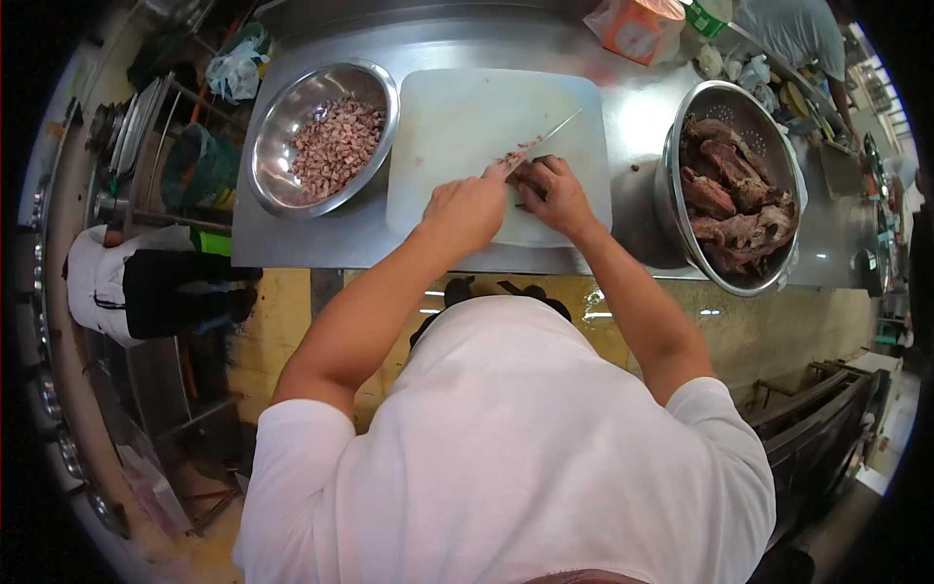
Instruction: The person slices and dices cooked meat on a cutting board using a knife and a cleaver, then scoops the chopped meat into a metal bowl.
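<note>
My left hand (464, 215) is closed round the handle of a knife (552, 132), whose blade slants up and right over a white cutting board (448, 107). Small bits of chopped meat (513, 156) lie along the blade. Just right of the knife, my right hand (556, 198) has its fingers bent over a dark piece of meat (526, 175), mostly hidden under them. A steel bowl (273, 136) of diced meat (336, 151) sits left of the board. Large dark meat chunks (744, 195) fill a steel colander (671, 185) on the right.
The steel table (637, 117) runs across the view, its near edge below the board. An orange-and-white package (637, 27) and plastic bags (754, 73) are at the back right. One person in white (100, 282) stands far left; another person (793, 34) is at the upper right.
</note>
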`<state>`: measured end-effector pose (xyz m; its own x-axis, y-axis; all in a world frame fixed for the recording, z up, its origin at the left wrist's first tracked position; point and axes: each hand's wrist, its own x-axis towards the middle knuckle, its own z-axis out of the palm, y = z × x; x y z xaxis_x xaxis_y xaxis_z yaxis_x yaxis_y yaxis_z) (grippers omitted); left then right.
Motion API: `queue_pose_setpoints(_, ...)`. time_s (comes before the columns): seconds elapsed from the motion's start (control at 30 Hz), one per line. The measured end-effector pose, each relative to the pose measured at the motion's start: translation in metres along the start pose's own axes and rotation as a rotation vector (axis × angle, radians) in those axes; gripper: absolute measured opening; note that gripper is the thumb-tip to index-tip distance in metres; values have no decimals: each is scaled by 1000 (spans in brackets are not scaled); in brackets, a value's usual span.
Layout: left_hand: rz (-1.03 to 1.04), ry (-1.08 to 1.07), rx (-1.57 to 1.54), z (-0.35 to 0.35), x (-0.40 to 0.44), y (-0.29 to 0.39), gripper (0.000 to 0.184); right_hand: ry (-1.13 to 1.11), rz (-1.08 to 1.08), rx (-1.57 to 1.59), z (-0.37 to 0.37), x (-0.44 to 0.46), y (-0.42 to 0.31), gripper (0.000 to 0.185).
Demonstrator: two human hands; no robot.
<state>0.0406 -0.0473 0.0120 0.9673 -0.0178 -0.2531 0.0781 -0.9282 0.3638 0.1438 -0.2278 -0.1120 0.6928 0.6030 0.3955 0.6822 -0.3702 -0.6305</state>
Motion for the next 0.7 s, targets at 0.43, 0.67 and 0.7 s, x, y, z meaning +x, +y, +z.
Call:
queue_pose_setpoints(0.43,-35,-134,47,3,-19,2,20,70,-17,-16,3,-8,7,22)
queue_pose_setpoints(0.67,33,24,-17,3,15,6,18,58,-17,19,1,-4,3,20)
queue_pose_setpoints(0.7,10,-38,12,-7,-5,7,18,87,-23,-5,0,-5,3,21)
